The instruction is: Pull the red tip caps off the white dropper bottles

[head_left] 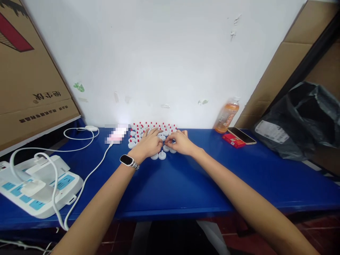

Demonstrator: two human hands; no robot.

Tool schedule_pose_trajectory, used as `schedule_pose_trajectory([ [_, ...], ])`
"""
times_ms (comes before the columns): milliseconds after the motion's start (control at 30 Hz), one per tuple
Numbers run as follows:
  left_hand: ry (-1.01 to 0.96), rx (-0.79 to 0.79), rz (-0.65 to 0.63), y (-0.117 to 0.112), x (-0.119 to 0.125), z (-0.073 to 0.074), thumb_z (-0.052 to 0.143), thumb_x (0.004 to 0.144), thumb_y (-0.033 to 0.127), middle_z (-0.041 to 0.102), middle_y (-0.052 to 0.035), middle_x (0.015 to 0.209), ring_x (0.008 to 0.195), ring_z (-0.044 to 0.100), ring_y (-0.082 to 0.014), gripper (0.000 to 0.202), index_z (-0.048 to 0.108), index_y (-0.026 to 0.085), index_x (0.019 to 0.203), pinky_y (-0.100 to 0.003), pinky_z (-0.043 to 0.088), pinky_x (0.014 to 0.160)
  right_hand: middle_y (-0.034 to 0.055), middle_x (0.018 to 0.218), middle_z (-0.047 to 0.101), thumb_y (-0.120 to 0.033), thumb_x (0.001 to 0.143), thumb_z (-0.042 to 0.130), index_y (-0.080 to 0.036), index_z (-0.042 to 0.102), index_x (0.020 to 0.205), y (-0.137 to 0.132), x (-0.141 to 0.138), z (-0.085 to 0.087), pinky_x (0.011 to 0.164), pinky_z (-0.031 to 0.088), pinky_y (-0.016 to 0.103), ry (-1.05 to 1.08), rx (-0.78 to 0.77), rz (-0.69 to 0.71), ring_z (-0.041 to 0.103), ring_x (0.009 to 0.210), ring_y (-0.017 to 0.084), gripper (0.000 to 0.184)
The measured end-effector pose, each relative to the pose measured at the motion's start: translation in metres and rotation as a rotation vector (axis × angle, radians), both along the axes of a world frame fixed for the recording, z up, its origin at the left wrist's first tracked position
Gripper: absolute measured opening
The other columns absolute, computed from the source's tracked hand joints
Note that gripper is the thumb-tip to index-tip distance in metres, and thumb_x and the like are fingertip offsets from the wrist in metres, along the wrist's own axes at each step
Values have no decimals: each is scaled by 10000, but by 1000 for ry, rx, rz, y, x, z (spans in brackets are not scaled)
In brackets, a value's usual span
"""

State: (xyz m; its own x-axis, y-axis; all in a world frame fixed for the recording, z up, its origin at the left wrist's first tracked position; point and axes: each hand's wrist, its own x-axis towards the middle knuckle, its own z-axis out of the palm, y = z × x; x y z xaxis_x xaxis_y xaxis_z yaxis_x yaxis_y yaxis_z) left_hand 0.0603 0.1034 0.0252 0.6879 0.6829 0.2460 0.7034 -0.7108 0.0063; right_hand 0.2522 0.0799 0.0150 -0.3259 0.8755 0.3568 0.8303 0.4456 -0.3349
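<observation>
Forearms (106,202) stretch over the blue table (180,191), a watch (126,160) on the left wrist. Plain white caps (162,156) sit at the near side of the cluster, between and just in front of the hands. The left hand (150,144) lies over more caps, fingers bent and loosely spread; the right hand (181,142) curls, thumb and fingertips close together (whether either grips a cap, I cannot tell). Beyond, red-tipped caps (131,145) stand crowded near the white wall (170,71).
</observation>
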Motion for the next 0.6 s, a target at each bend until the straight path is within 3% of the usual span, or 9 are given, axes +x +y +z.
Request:
schedule_pose_trajectory([
  [167, -33, 15, 10, 5, -4, -4, 405, 887, 189, 464, -87, 1496, 1436, 333, -279, 356, 716, 208, 1060, -584, 217, 1192, 15, 807, 715, -292, 856, 635, -252, 768, 858, -2, -3, 2, 810, 221, 340, -15, -6, -6, 532, 910, 204, 139],
  [433, -138, 3, -69, 5, -5, -4, 450, 837, 166, 542, -86, 1414, 1396, 385, -310, 303, 735, 196, 736, -607, 220, 1176, 10, 829, 710, -322, 855, 636, -261, 762, 851, -2, -2, 0, 814, 220, 347, 12, -30, -5, 534, 928, 217, 140],
  [600, -172, -25, -85, 1, -12, 1, 460, 825, 147, 554, -69, 1379, 1342, 436, -296, 301, 736, 205, 719, -547, 303, 1146, 19, 843, 715, -322, 857, 642, -256, 771, 860, -4, -5, -2, 820, 235, 345, 42, -47, 10, 539, 922, 214, 145],
])
